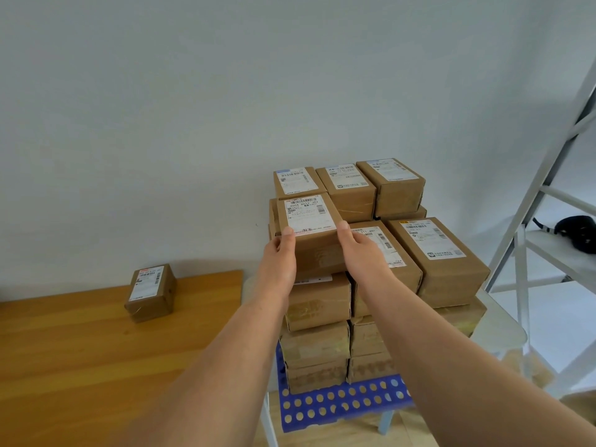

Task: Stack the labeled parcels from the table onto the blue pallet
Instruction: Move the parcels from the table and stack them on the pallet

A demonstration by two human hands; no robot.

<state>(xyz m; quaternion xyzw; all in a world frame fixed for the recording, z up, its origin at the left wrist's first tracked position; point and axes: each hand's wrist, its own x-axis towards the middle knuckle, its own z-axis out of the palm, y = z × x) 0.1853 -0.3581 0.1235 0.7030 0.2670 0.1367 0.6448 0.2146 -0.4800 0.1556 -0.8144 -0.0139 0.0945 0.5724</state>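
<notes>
Counter (80, 350): carries one last parcel (151, 293), well apart from stack.
Left hand (280, 253): fingers curled on held parcel (309, 233), left side.
Right hand (361, 250): clasps right side.
Handling: stiff cardboard, likely light; tape possibly slick.
Blue pallet (338, 404): under stack.

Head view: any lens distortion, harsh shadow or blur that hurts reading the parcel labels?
Head view: soft even light with faint shadows; wide-angle bending shows at the ladder on the right edge; the held parcel, between left hand and right hand, has large label digits legible and fine print smeared; the table parcel label is too small to read.
</notes>
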